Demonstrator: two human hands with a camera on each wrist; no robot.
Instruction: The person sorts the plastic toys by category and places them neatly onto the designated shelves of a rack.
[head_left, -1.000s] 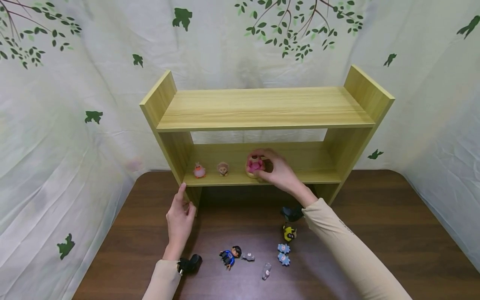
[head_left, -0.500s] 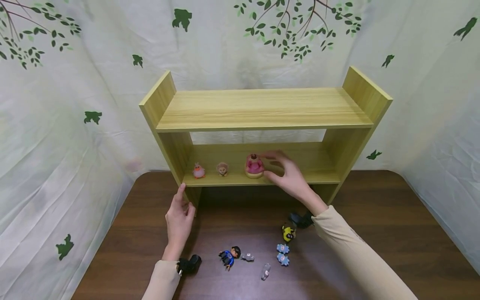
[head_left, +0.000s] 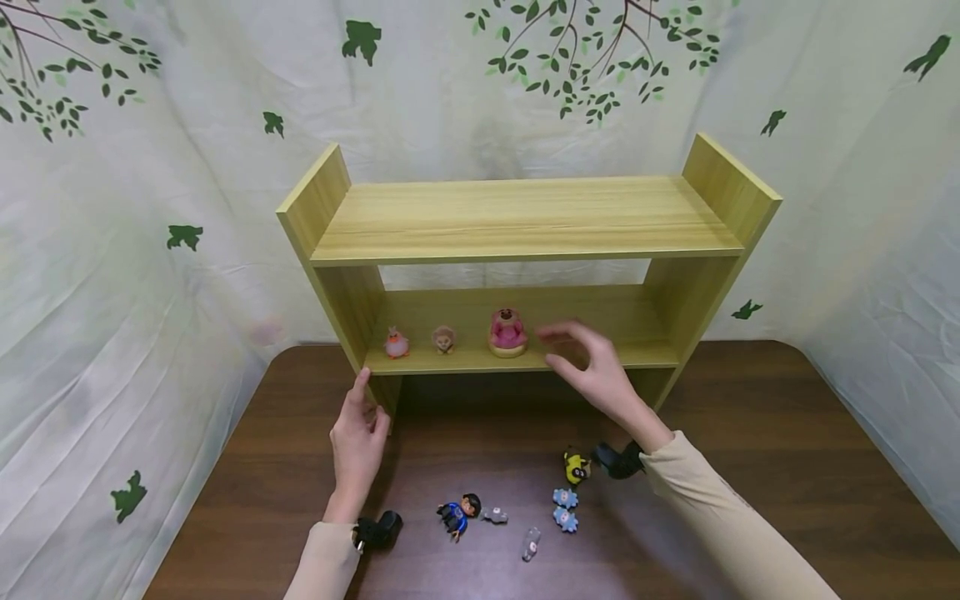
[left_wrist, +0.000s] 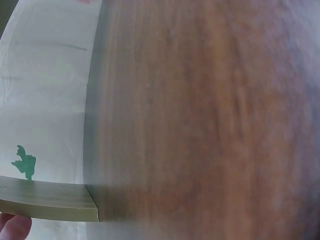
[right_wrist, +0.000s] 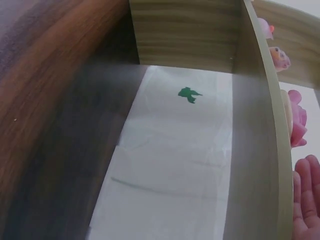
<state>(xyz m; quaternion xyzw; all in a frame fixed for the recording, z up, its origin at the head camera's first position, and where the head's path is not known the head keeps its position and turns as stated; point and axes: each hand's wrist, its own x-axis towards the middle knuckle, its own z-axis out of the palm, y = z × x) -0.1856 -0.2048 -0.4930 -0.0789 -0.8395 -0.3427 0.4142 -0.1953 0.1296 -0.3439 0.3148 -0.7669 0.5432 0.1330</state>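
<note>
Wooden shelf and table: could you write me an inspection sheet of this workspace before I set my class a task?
Surface: brown table, wood-grained.
Job's things: pink bear figure upright on the lower board of the wooden shelf, beside small brown figure and pink bird figure.
Clutter: blue-clad figure, yellow figure, two blue pieces, two clear pieces on the table.
Hands: left hand touches the lower board's left front corner; right hand near the pink bear figure, apart, holding nothing.
Cables: nothing seen.
Surroundings: white backdrop, green leaf prints.

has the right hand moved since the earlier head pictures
Yes. Judged against the wooden shelf, the right hand has moved to the right, away from the pink bear figure it held a second ago.
</note>
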